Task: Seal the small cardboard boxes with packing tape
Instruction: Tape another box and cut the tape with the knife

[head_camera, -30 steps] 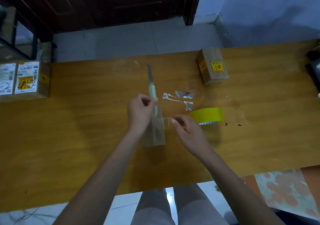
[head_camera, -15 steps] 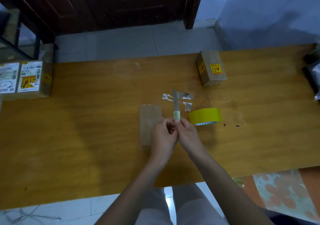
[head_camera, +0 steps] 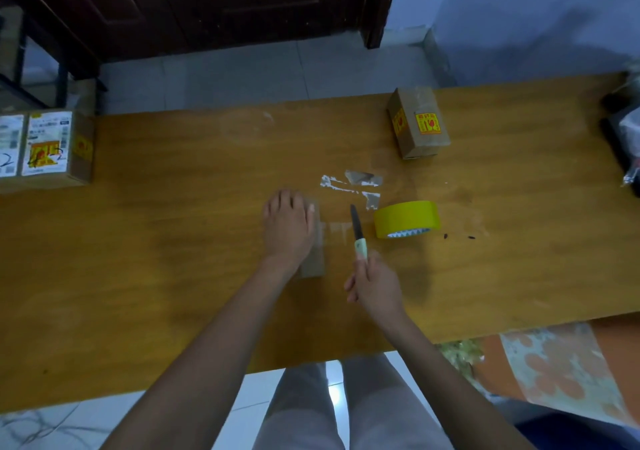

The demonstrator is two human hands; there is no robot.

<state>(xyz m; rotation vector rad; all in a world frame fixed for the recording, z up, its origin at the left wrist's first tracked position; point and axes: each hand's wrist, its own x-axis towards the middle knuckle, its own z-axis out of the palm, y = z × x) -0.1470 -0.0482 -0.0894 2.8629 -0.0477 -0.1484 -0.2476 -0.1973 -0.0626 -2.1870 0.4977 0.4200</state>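
Observation:
A small brown cardboard box [head_camera: 313,259] lies in the middle of the wooden table [head_camera: 138,259]. My left hand [head_camera: 287,227] rests flat on top of it and hides most of it. A strip of clear tape [head_camera: 336,229] runs from the box towards the yellow tape roll [head_camera: 407,219] on the right. My right hand [head_camera: 375,281] grips a knife [head_camera: 356,231] by its pale green handle, blade pointing away from me, at the tape strip between box and roll.
Another small box [head_camera: 417,123] with yellow stickers stands at the far right of the table. A larger labelled box [head_camera: 45,148] sits at the left edge. Tape scraps [head_camera: 353,186] lie beyond the knife. Dark objects [head_camera: 623,137] occupy the right edge.
The knife passed from my left hand to my right. My left hand moved back onto the box and lies flat on it. The knife now points at the tape strip.

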